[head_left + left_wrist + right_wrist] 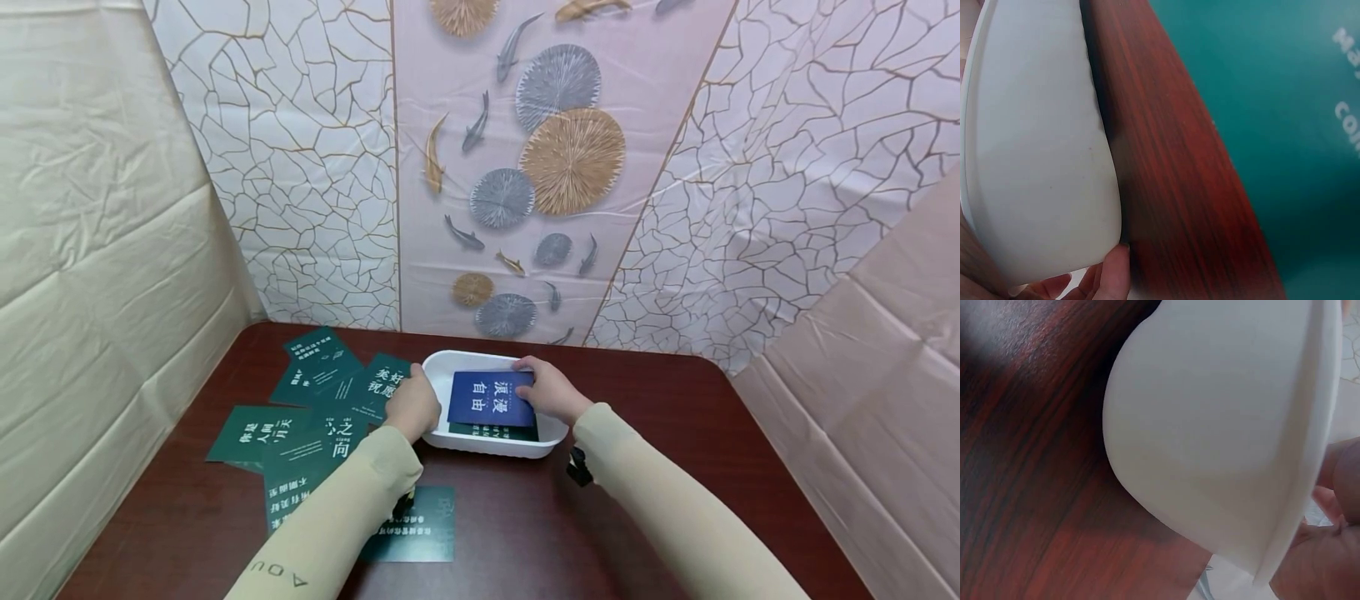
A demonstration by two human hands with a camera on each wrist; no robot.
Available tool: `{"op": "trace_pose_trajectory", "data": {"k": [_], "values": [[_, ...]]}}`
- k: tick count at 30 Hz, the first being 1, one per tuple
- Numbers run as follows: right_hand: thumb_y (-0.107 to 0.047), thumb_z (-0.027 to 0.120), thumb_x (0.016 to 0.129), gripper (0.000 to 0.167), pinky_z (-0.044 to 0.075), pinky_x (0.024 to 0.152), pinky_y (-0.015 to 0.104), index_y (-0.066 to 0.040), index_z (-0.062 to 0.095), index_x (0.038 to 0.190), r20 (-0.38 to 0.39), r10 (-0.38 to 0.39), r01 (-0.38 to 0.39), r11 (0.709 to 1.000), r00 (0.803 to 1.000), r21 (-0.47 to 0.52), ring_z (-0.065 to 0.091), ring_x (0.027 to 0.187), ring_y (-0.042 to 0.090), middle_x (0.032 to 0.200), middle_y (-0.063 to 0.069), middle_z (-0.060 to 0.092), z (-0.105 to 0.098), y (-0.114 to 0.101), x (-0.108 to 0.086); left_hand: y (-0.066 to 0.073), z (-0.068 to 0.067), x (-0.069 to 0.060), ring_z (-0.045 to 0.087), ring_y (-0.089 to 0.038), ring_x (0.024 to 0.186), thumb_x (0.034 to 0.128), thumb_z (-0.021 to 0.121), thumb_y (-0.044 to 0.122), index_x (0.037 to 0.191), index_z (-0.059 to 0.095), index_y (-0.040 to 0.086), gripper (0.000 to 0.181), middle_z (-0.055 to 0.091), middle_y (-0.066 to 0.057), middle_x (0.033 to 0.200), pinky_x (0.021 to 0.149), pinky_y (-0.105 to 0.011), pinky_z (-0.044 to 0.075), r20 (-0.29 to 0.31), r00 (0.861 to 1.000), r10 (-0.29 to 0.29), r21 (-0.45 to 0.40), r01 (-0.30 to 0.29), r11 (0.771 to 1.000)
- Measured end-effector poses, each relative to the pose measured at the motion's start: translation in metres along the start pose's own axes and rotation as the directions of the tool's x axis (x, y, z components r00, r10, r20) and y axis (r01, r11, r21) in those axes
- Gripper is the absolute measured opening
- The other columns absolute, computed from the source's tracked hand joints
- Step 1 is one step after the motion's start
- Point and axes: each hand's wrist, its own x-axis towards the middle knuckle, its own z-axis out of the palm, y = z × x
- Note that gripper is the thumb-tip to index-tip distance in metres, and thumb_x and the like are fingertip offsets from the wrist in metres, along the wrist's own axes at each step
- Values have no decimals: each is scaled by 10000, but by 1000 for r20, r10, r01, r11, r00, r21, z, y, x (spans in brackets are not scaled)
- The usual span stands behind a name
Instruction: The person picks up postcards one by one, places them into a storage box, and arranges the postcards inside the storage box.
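I see the person's left hand (412,406) clamped on the white plastic tray (487,448) at nine o'clock; the right hand (553,390) pinches the blue lettered card (486,404) by its three o'clock edge — inside the tray, over a dark green card (517,432). Loose green cards (232,433) overlap on the reddish-brown table (675,467), from seven to ten o'clock.
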Motion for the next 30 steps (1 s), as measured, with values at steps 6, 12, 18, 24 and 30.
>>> {"op": "trace_pose_trajectory", "data": {"k": [6, 12, 18, 24, 30], "values": [[-46, 637, 924, 370, 426, 975, 460, -68, 573, 1288, 13, -87, 88, 978, 996, -191, 541, 1125, 236, 1281, 130, 563, 6, -2, 0, -1, 1, 0, 630, -347, 870, 843, 647, 77, 1435, 236, -39, 729, 601, -229, 1018, 711, -515, 517, -12, 1000, 6, -3, -6, 1000], [-28, 679, 877, 298, 406, 991, 435, -16, 615, 1168, -5, -152, 141, 928, 988, -345, 526, 1156, 281, 1164, 143, 614, 11, -2, 2, 0, 1, 0, 627, -357, 888, 836, 653, 79, 1401, 267, -38, 694, 598, -228, 1014, 720, -521, 513, -23, 1000, 9, -11, -10, 1000], [-48, 650, 890, 272, 375, 1016, 439, -20, 611, 1158, -2, -92, 83, 910, 996, -406, 464, 1196, 307, 1191, 178, 567, 14, -2, 4, 0, 0, -1, 627, -356, 884, 837, 656, 85, 1401, 262, -38, 698, 600, -229, 1010, 715, -524, 511, -20, 1000, 9, -11, -10, 1000], [-43, 647, 887, 279, 355, 1041, 426, 11, 611, 1158, 36, -97, 103, 886, 995, -453, 494, 1170, 286, 1216, 163, 571, 16, -1, 6, 0, 0, 0, 630, -360, 886, 846, 649, 83, 1418, 251, -35, 707, 603, -231, 1018, 720, -522, 513, -13, 1000, 6, -9, -6, 1000], [-28, 640, 884, 277, 351, 1047, 436, 21, 611, 1155, 78, -135, 155, 877, 988, -454, 511, 1161, 298, 1149, 159, 609, 18, 2, 7, 0, 1, 1, 630, -359, 875, 838, 655, 77, 1416, 252, -34, 714, 601, -227, 1010, 708, -518, 515, -13, 1000, 6, -5, -6, 1000]]}}
